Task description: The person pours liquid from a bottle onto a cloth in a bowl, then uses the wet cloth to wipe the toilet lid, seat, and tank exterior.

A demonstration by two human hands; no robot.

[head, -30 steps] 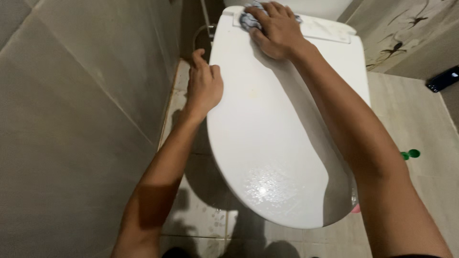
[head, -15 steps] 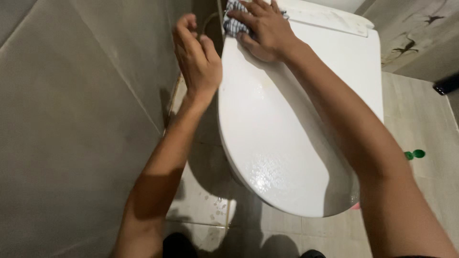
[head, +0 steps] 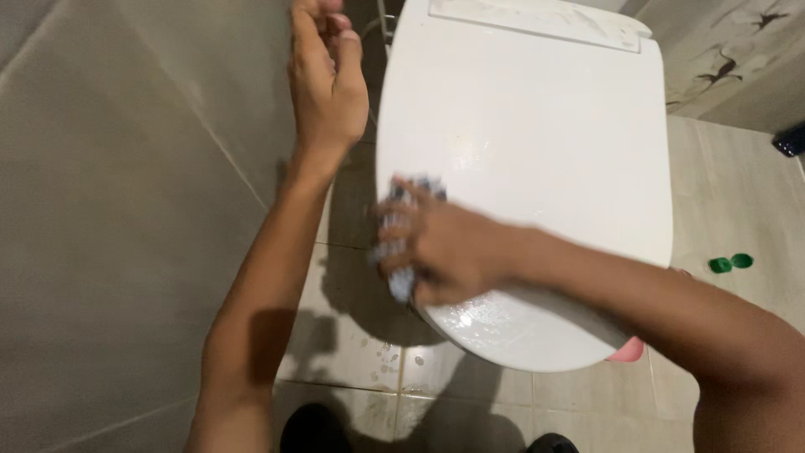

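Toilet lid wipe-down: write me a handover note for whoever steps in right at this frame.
Right hand: closed grip on a blue-and-white cloth, pressed on the left front edge of the closed white toilet lid; the hand is motion-blurred.
Left hand: holds nothing, raised beside the grey tiled wall, clear of the lid.
Done: wet sheen near the lid's front and middle.
Left: the hinge end looks duller, though whether it was wiped cannot be told. Water drops lie on the floor tiles; two green caps lie to the right.

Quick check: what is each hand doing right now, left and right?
Left hand: empty, fingers loosely curled, raised beside the tiled wall.
Right hand: closed on a blurred blue-grey cloth at the white toilet lid edge.
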